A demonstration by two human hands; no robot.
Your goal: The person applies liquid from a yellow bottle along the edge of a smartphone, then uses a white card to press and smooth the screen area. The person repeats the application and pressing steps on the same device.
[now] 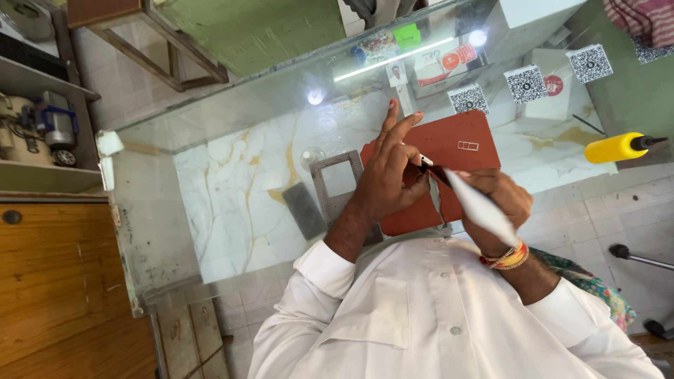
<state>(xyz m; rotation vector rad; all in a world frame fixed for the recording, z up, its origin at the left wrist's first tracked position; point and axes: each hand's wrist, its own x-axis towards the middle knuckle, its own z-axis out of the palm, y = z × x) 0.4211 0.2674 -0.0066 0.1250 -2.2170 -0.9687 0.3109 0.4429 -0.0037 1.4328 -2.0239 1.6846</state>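
Observation:
My left hand (393,172) is raised over a red-brown mat (467,133) on the glass counter. Its thumb and fingers pinch a small dark-and-white part (425,162), while two fingers point up. My right hand (500,200) grips a white tapered tool (481,207) whose dark tip touches that small part. Both hands meet just above the mat's near edge. A small white rectangular frame piece (468,145) lies on the mat beyond the hands. What the pinched part is I cannot tell.
A grey square frame (337,175) and a dark grey pad (303,209) lie left of the mat. A yellow-handled tool (618,147) rests at the right. Square-patterned code stands (525,84) and boxes stand at the far edge of the glass counter (210,182). A wooden cabinet (63,281) is at the left.

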